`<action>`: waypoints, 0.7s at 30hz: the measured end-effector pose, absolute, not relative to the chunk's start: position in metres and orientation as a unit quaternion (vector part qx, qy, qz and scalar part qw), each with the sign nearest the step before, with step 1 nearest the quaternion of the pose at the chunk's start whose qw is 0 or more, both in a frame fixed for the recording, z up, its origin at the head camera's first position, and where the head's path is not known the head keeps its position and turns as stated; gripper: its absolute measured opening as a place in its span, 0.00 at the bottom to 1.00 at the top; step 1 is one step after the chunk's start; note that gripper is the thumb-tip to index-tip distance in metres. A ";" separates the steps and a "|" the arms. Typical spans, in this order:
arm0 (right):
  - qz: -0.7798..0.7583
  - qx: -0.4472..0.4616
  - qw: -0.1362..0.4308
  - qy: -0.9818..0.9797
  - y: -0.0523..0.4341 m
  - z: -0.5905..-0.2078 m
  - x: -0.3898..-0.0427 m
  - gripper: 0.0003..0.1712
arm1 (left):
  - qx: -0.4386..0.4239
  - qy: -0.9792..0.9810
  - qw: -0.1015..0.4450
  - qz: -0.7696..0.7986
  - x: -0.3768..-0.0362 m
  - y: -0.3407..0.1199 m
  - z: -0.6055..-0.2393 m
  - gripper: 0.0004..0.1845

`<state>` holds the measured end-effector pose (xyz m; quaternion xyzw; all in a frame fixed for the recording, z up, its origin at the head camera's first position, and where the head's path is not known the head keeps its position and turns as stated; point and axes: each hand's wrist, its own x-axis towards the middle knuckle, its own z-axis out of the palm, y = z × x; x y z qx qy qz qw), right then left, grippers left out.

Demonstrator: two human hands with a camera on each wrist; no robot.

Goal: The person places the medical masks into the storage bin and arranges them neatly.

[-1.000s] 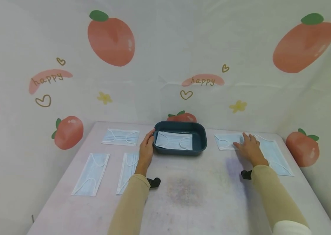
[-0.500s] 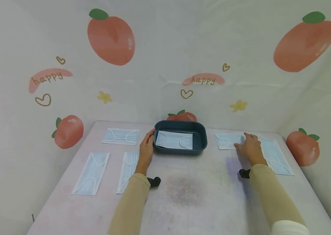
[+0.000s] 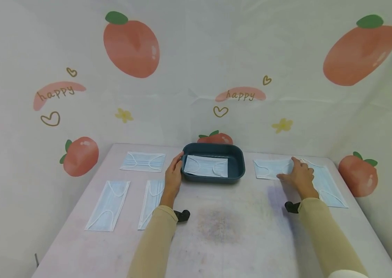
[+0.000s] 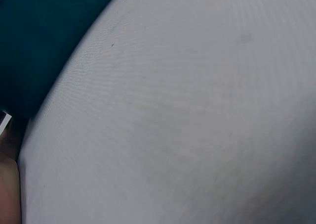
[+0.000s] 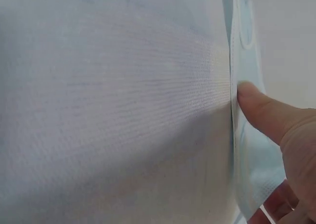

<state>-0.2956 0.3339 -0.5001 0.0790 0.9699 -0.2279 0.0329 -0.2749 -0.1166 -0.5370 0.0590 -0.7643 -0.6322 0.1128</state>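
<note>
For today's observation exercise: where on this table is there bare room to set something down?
Bare table lies in front of the tray, between both sleeves. Masks crowd the left and the right, where the right hand pinches one.

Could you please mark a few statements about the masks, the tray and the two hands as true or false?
1. The dark tray holds one face mask. True.
2. The left hand rests against the tray's left end. True.
3. The right hand is inside the tray. False: it is on a mask lying on the table, right of the tray.
4. Three masks lie on the table left of the tray. True.
5. The tray is red. False: it is dark teal.
</note>
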 end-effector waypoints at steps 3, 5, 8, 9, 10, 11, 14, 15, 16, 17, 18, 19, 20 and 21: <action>-0.220 0.076 0.034 0.972 0.334 -0.500 -0.294 0.59 | 0.059 -0.764 0.113 -0.633 -0.275 -0.117 -0.538 0.21; -0.223 0.077 0.033 0.971 0.334 -0.501 -0.293 0.61 | 0.057 -0.763 0.113 -0.634 -0.275 -0.117 -0.539 0.21; -0.240 0.078 0.028 0.967 0.334 -0.502 -0.292 0.62 | 0.058 -0.762 0.111 -0.635 -0.275 -0.117 -0.539 0.22; -0.248 0.078 0.024 0.965 0.334 -0.502 -0.292 0.61 | 0.059 -0.762 0.111 -0.635 -0.274 -0.117 -0.539 0.22; -0.256 0.076 0.020 0.963 0.334 -0.502 -0.292 0.61 | 0.058 -0.762 0.111 -0.635 -0.274 -0.117 -0.539 0.22; -0.267 0.075 0.016 0.961 0.334 -0.503 -0.292 0.60 | 0.060 -0.762 0.112 -0.635 -0.274 -0.117 -0.539 0.22; -0.294 0.070 0.002 0.953 0.334 -0.503 -0.291 0.56 | 0.060 -0.763 0.111 -0.634 -0.274 -0.117 -0.540 0.22; -0.302 0.071 0.000 0.951 0.334 -0.503 -0.290 0.55 | 0.060 -0.764 0.110 -0.633 -0.274 -0.117 -0.539 0.21; -0.313 0.076 0.000 0.947 0.334 -0.502 -0.290 0.55 | 0.061 -0.764 0.109 -0.633 -0.274 -0.117 -0.539 0.21; -0.322 0.080 -0.001 0.943 0.334 -0.502 -0.288 0.53 | 0.062 -0.764 0.108 -0.633 -0.274 -0.117 -0.539 0.21; -0.332 0.084 -0.002 0.940 0.334 -0.501 -0.287 0.52 | 0.063 -0.765 0.107 -0.632 -0.275 -0.117 -0.539 0.21; -0.340 0.090 -0.001 0.936 0.333 -0.500 -0.285 0.51 | 0.064 -0.765 0.107 -0.632 -0.275 -0.117 -0.539 0.21; -0.346 0.097 -0.001 0.933 0.333 -0.499 -0.284 0.49 | 0.064 -0.765 0.108 -0.632 -0.275 -0.117 -0.539 0.21; -0.353 0.104 0.000 0.930 0.332 -0.498 -0.282 0.48 | 0.065 -0.765 0.108 -0.631 -0.275 -0.117 -0.539 0.21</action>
